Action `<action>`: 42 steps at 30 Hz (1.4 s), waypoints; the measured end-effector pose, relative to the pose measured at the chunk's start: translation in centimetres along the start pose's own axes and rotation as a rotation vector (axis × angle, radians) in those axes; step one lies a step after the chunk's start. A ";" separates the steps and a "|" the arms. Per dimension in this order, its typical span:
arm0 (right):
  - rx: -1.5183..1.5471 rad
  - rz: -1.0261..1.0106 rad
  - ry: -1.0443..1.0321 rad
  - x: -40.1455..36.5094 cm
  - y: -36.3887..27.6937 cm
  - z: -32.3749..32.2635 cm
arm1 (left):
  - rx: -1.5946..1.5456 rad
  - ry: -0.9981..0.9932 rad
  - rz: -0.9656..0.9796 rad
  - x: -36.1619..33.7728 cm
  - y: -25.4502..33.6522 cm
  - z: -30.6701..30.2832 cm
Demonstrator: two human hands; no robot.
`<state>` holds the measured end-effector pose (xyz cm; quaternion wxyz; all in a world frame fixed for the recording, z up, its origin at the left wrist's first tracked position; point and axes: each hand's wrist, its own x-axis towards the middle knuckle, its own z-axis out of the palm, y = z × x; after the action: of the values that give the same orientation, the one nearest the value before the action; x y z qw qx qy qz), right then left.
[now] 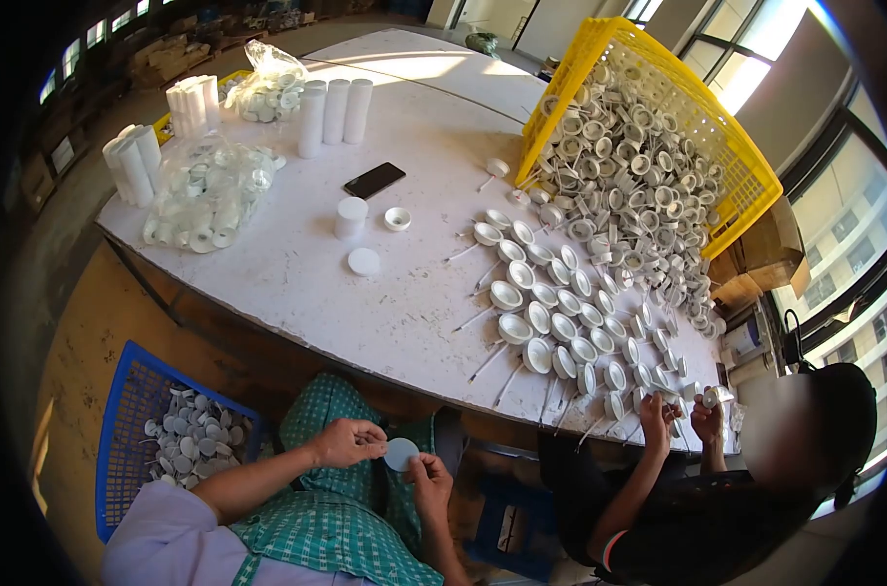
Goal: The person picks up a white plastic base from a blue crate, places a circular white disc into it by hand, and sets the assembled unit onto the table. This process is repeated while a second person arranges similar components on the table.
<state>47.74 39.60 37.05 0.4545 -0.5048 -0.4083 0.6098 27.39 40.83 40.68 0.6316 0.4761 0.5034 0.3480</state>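
Over my lap, a thin round white disc is held up between my two hands. My left hand pinches its left edge with the fingertips. On the opposite side, my right hand grips the lower right edge between thumb and fingers. To my left, a blue plastic basket contains many similar discs. On the table in front of me stand a short stack of white discs, a single white disc and a small white cup-shaped part.
Rows of white round parts with wires cover the table's right side. A tipped yellow crate spills more. Bagged parts, disc rolls and a phone lie further left. A co-worker handles parts at right.
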 end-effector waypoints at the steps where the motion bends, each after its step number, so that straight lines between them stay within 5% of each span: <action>1: 0.009 -0.007 0.002 0.0 -0.1 0.1 | 0.042 0.025 0.013 0.0 -0.3 0.1; 15: 0.066 0.010 -0.171 -0.2 0.8 0.9 | 0.286 -0.041 -0.039 -0.4 -0.6 0.2; 27: 0.058 0.030 -0.124 -0.2 0.2 1.1 | 0.029 -0.238 -0.132 -0.7 -0.9 -0.3; 38: 0.076 0.039 -0.031 -0.2 0.1 1.0 | 0.180 -0.064 -0.151 0.0 0.7 -1.1; 42: 0.055 0.041 0.052 -0.1 -0.7 0.2 | 0.165 0.262 0.179 1.9 2.3 -1.0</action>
<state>47.65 39.65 37.78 0.4662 -0.5163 -0.3690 0.6164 26.97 43.51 42.30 0.4859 0.5199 0.5636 0.4194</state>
